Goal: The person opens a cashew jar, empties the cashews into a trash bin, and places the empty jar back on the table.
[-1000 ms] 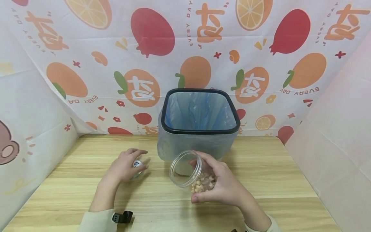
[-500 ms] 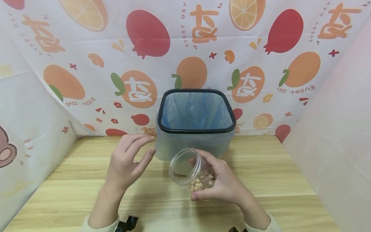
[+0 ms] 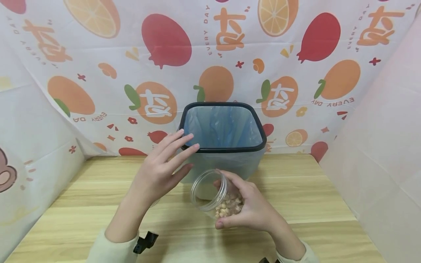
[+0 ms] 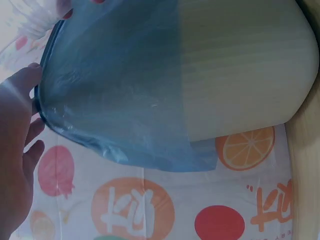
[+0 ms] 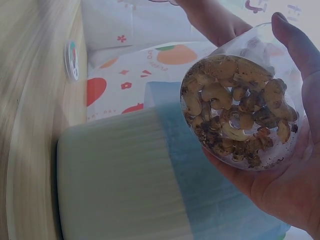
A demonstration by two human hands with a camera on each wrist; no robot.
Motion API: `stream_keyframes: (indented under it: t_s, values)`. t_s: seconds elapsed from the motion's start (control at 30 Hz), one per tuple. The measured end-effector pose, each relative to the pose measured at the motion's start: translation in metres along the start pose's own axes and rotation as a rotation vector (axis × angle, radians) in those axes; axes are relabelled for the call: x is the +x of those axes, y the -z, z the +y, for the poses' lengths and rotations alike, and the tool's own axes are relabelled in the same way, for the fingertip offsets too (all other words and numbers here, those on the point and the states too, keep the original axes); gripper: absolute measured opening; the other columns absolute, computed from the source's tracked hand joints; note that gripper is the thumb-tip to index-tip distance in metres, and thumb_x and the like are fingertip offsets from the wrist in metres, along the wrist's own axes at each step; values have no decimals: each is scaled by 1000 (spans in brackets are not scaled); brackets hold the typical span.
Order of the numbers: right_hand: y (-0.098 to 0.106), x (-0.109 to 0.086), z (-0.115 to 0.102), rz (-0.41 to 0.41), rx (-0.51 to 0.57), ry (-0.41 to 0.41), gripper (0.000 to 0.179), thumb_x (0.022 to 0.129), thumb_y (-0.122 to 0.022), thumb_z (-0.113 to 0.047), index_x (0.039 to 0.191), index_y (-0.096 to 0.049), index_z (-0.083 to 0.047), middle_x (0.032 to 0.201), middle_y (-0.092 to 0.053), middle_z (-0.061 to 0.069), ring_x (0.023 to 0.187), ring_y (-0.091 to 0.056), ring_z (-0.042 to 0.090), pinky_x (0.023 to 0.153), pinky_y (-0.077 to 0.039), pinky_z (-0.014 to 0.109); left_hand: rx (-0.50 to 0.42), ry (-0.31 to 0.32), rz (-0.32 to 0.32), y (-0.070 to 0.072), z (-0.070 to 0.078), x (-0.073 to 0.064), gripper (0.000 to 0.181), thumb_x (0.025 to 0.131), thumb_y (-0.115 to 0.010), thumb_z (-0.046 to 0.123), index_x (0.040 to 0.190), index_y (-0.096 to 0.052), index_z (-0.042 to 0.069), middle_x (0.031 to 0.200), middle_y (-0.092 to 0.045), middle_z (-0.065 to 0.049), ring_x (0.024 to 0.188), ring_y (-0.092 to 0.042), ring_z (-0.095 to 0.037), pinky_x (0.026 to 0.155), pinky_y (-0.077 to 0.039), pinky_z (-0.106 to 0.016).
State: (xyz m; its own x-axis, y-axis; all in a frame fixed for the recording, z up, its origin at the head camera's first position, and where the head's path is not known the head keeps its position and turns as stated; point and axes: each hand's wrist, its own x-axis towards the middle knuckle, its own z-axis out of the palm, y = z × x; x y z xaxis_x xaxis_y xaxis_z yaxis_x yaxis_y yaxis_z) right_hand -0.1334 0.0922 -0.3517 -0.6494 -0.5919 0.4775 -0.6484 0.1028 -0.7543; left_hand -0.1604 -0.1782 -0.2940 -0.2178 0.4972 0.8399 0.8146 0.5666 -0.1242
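Observation:
A clear plastic jar (image 3: 224,189) is tilted in my right hand (image 3: 251,206), its mouth facing left. My thumb and fingers wrap round its sides. Pale brown, curved pieces that look like cashew nuts (image 5: 220,95) lie inside it, with darker bits among them. Just behind the jar stands a trash bin (image 3: 227,159) with a black rim and a blue plastic liner. My left hand (image 3: 161,170) reaches over its near left corner with fingers spread and extended. In the left wrist view those fingertips lie by the rim; contact is hard to tell.
A round lid (image 5: 72,60) with a printed top lies on the wooden table (image 3: 296,197), mostly hidden behind my left wrist in the head view. Fruit-print cloth (image 3: 217,80) hangs right behind the bin, and pale cloth walls close off both sides.
My left hand has risen from the lid on the table and moved forward and right to the bin's rim, its fingers straightening. The right hand keeps holding the jar in nearly the same place.

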Motion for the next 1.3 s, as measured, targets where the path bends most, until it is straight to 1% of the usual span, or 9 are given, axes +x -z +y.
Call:
stream_keyframes:
  t_s: [0.13, 0.23, 0.47, 0.6, 0.8, 0.97, 1.13, 1.27, 1.3]
  values:
    - [0, 0, 1, 0, -4, -5, 105, 63, -96, -25, 151, -38, -21, 126, -67, -1, 116, -65, 18, 98, -53, 33, -4, -21, -77, -5, -3, 5, 41, 96, -68, 20, 135, -63, 11, 139, -59, -16, 136, -49, -37, 109, -41, -55]
    - [1, 0, 1, -1, 5, -12, 105, 64, -96, -24, 151, -38, -23, 126, -67, -2, 117, -65, 18, 98, -53, 33, -7, -39, -109, -9, -5, 8, 46, 92, -71, 15, 137, -61, 11, 139, -60, -15, 135, -50, -35, 108, -41, -58]
    - [1, 1, 1, 8, 17, -17, 105, 64, -96, -25, 151, -39, -20, 125, -67, 0, 114, -66, 18, 98, -53, 32, 13, -44, -102, -10, -6, 8, 57, 83, -78, 5, 137, -61, 9, 134, -63, -14, 128, -56, -37, 106, -43, -58]
    - [6, 1, 0, 20, 35, -5, 105, 62, -96, -22, 151, -40, -19, 125, -67, 4, 115, -65, 25, 98, -52, 32, 9, -30, -88, -13, -5, 7, 61, 78, -82, 3, 136, -62, 7, 132, -64, -13, 128, -56, -37, 106, -42, -58]
    - [29, -6, -7, 56, 81, -57, 107, 61, -96, -9, 151, -40, -19, 129, -63, 11, 118, -62, 30, 95, -54, 34, -20, -12, -66, -20, -6, 5, 60, 78, -82, 2, 135, -62, 7, 134, -63, -13, 130, -54, -38, 108, -40, -59]
    - [55, -10, -17, 89, 59, -70, 110, 59, -94, -1, 153, -39, -17, 131, -62, 11, 117, -61, 31, 89, -57, 37, -18, -5, -56, -24, -7, 3, 61, 77, -83, 2, 134, -63, 8, 134, -62, -13, 130, -53, -38, 108, -40, -60]
    - [78, -12, -24, 107, -21, -82, 112, 58, -94, 1, 153, -38, -17, 131, -62, 8, 117, -62, 26, 89, -57, 33, -19, -1, -68, -24, -8, 0, 64, 77, -83, 1, 136, -61, 9, 136, -61, -12, 131, -52, -38, 108, -39, -61]
    - [92, -12, -30, 110, -108, -116, 109, 60, -95, -5, 153, -39, -23, 131, -62, 5, 119, -60, 21, 86, -57, 29, -23, 9, -77, -24, -8, -1, 65, 78, -82, 1, 138, -60, 10, 138, -61, -11, 133, -51, -37, 109, -38, -60]
    - [95, -11, -31, 111, -140, -107, 109, 60, -95, -7, 152, -40, -23, 129, -63, 5, 118, -60, 21, 85, -58, 28, -23, 11, -77, -24, -8, -1, 64, 78, -82, 0, 138, -60, 10, 138, -60, -10, 133, -51, -37, 109, -38, -60]
